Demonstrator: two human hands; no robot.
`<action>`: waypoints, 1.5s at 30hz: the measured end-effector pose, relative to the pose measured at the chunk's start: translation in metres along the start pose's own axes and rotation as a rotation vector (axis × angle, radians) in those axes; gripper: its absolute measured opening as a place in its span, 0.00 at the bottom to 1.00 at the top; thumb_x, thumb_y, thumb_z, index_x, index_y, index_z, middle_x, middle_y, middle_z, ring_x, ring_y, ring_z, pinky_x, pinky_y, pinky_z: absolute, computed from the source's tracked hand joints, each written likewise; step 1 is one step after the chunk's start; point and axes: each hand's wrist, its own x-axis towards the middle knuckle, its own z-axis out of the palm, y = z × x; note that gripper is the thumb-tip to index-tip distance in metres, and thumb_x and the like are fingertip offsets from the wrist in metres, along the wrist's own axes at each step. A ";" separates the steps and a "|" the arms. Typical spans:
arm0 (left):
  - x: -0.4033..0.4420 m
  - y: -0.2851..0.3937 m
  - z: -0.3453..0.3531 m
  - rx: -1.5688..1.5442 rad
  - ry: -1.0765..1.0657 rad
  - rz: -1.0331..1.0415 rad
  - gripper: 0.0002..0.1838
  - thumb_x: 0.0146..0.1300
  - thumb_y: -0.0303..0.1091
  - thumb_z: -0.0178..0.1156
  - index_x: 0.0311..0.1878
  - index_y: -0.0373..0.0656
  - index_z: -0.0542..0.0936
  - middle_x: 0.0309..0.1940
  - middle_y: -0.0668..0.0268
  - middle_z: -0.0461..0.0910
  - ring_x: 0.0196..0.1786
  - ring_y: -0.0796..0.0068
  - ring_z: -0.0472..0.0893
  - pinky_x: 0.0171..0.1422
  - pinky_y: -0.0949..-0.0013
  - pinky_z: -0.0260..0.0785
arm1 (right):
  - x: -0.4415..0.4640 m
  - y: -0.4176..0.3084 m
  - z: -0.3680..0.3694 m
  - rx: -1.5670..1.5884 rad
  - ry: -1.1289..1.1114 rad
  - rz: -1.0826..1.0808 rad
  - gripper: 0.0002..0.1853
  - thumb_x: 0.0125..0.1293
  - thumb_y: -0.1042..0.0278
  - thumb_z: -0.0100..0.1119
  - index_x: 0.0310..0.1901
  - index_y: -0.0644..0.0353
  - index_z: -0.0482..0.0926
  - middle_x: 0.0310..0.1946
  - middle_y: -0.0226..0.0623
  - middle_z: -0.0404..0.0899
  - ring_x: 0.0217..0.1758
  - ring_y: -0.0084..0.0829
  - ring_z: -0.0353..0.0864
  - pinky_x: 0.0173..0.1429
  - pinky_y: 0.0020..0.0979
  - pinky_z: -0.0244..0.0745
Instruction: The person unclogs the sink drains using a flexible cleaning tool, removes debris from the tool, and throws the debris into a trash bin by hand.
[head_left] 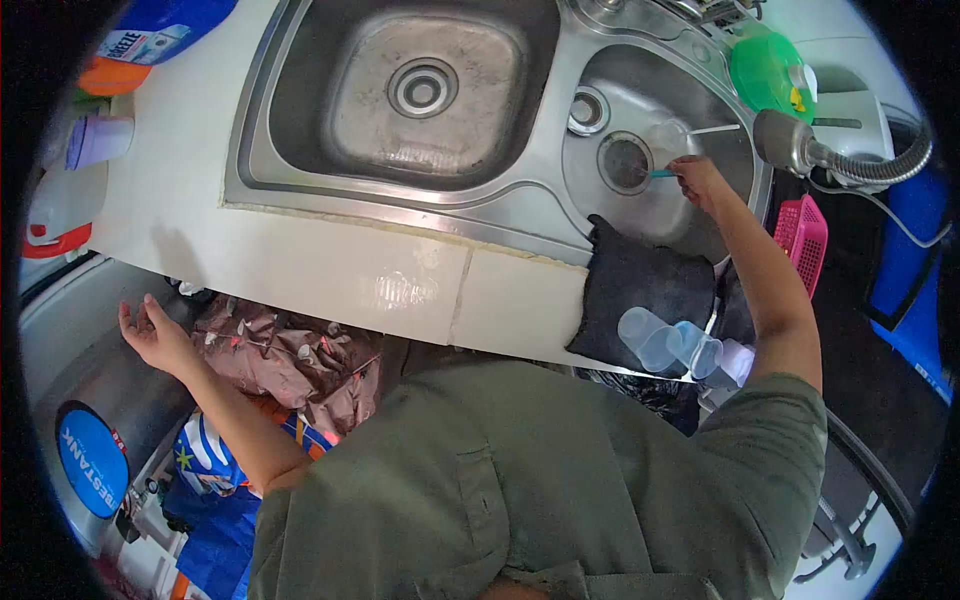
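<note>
My right hand (pixel 693 180) is closed on a thin teal-handled tool (pixel 660 174) over the smaller round basin (pixel 660 215), by its drain (pixel 625 162). The tool's far end is too small to make out. A clear item with a white stick (pixel 712 129) lies in that basin, just beyond the hand. At the far left, my left hand (pixel 155 335) hangs in front of the counter edge with its fingers apart and nothing in it. A wrinkled brown plastic bag (pixel 290 360) is to the right of it.
The large square sink (pixel 430 60) is at the top. Clear plastic cups (pixel 655 338) lie on a dark cloth (pixel 640 280) at the counter's front edge. A pink basket (pixel 802 240), a green container (pixel 765 75) and a flexible metal faucet (pixel 790 145) stand right. Bottles are at left.
</note>
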 end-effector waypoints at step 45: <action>-0.003 -0.013 0.021 0.010 -0.055 -0.011 0.22 0.55 0.29 0.59 0.53 0.38 0.66 0.36 0.61 0.73 0.38 0.75 0.73 0.42 0.75 0.66 | -0.072 -0.038 -0.001 -1.126 0.369 -0.646 0.08 0.54 0.66 0.50 0.31 0.58 0.77 0.28 0.45 0.77 0.36 0.46 0.76 0.39 0.42 0.70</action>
